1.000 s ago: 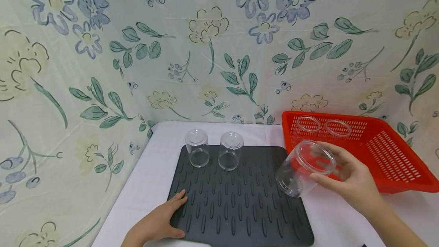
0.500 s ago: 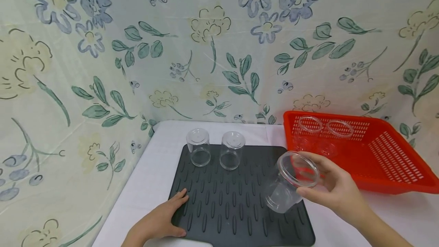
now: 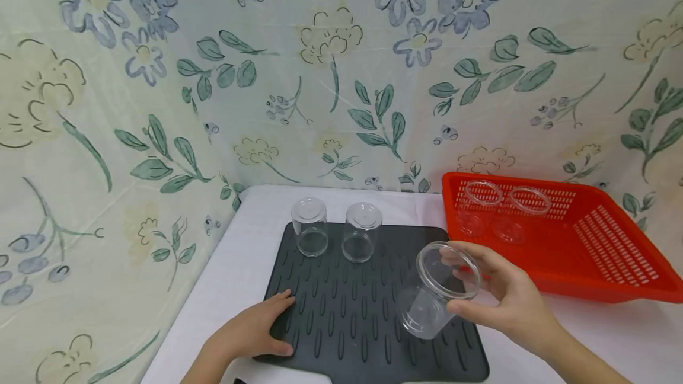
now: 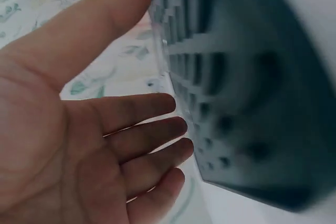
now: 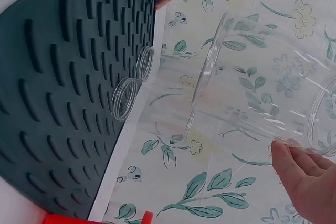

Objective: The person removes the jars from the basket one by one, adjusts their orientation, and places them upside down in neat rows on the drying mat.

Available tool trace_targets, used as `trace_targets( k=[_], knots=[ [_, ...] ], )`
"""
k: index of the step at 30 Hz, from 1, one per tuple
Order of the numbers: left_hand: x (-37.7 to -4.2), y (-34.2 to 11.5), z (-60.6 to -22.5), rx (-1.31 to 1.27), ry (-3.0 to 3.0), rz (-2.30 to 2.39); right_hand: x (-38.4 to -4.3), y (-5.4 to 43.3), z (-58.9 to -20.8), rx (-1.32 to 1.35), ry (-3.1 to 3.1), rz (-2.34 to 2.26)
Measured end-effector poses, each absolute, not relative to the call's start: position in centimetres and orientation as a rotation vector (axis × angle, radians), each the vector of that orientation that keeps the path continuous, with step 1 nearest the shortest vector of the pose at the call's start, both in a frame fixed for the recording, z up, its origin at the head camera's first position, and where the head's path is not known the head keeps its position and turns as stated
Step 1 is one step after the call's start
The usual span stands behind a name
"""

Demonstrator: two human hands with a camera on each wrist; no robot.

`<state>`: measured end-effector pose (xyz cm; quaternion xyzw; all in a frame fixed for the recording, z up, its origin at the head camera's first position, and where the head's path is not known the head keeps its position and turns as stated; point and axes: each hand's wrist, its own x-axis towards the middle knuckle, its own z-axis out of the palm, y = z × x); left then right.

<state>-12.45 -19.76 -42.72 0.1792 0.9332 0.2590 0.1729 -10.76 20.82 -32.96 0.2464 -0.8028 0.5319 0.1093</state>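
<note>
A clear jar tilts over the right part of the dark ridged drying mat. My right hand holds it near its upper ring, thumb on the near side and fingers behind. The right wrist view shows the thumb and fingertips against the wall of this jar. At the mat's left edge rests my left hand, fingers and thumb spread; in the left wrist view the palm of this hand faces the mat's edge. Two clear jars stand upside down on the back left of the mat.
A red plastic basket stands to the right of the mat, with two more clear jars at its left end. White cloth covers the table. A flowered curtain hangs close behind it.
My right hand has carried the jar leftward and down, from beside the basket to over the mat's right part. The left hand stays at the mat's left edge.
</note>
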Motion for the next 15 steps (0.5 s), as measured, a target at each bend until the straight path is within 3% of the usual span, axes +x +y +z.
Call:
trace_targets(
  k=[5, 15],
  knots=[
    [-12.8, -17.6, -40.8, 0.597, 2.724, 0.682, -10.7, 20.8, -33.1, 0.723, -2.360, 1.563],
    [-13.9, -11.8, -35.9, 1.084, 2.654, 0.799, -10.8, 20.2, -33.1, 0.734, -2.401, 1.562]
  ],
)
